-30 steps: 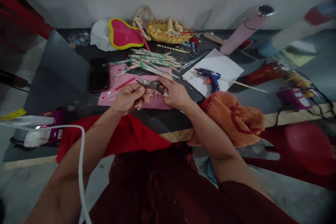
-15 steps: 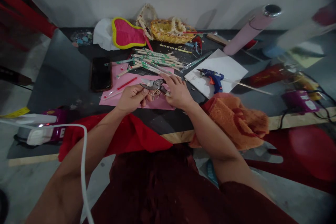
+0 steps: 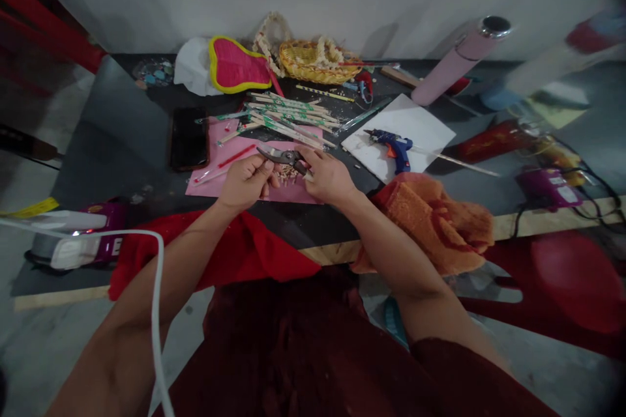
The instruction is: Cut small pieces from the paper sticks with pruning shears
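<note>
Left hand [image 3: 242,182] and right hand [image 3: 327,177] holding metal snips [image 3: 283,156], woven yellow basket [image 3: 298,62] holding pale beaded strands [image 3: 323,49]

No words, brands or numbers can be read clearly. At the lower left of the frame, a purple appliance [image 3: 105,216] carries white markings, and at the right, a purple device [image 3: 548,187] has a white label; both are too small and blurred to read. Paper-wrapped sticks [image 3: 288,118] at the upper middle show green printing, also illegible. A yellow strip [image 3: 30,208] at the left edge bears no legible marks.
</note>
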The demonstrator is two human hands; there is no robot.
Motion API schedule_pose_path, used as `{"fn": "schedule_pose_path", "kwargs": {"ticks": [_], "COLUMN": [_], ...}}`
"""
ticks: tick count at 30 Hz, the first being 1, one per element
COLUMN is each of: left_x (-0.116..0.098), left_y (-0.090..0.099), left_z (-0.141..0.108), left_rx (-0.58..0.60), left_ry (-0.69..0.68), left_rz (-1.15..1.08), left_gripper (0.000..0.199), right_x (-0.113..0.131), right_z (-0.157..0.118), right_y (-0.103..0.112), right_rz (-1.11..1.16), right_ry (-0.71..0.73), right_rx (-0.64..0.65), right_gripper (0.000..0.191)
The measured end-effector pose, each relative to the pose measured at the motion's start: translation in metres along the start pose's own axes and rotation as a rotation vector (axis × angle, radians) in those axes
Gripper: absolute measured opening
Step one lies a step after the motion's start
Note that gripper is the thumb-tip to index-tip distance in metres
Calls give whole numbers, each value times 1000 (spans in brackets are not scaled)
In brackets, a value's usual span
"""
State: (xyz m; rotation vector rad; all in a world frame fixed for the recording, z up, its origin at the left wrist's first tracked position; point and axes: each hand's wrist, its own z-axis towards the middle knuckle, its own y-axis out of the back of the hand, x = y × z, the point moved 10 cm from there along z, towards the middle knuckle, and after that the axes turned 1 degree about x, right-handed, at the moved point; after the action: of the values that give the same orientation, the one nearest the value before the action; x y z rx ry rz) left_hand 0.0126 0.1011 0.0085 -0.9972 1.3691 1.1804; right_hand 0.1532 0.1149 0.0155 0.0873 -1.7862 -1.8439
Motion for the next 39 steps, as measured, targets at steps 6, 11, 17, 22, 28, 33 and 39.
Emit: {"fn": "schedule_pose_path", "kwargs": {"ticks": [6,11,17,22,28,33,39], "left_x": [-21,-18,8,4,0,4,13], "left_y": [5,3,-6,11,5,2,2], "left_z": [-3,-1,3,7,8,7,11], "left_rx": [-52,-53,-16,-102,-22,-3,6], "left_ry": [-180,-167,1,42,81,93,96], "left_rz": [231,212,-106,-354,-445,-407,-377], "left_gripper": [34,33,39,35,31,31,31], "right_x": [2,-2,-12,-23,-34,-28,-25], "right_z": [-2,1,4,5,7,6,5], "right_y": [2,1,2,9,14,8,12], "right_rz": [9,23,21,163,120,52,-40], "right_ry": [16,34,50,27,-17,28,4], "right_rx": [46,40,19,-33,-120,-86,-104], "right_gripper": [52,56,64,50,19,15,30]}}
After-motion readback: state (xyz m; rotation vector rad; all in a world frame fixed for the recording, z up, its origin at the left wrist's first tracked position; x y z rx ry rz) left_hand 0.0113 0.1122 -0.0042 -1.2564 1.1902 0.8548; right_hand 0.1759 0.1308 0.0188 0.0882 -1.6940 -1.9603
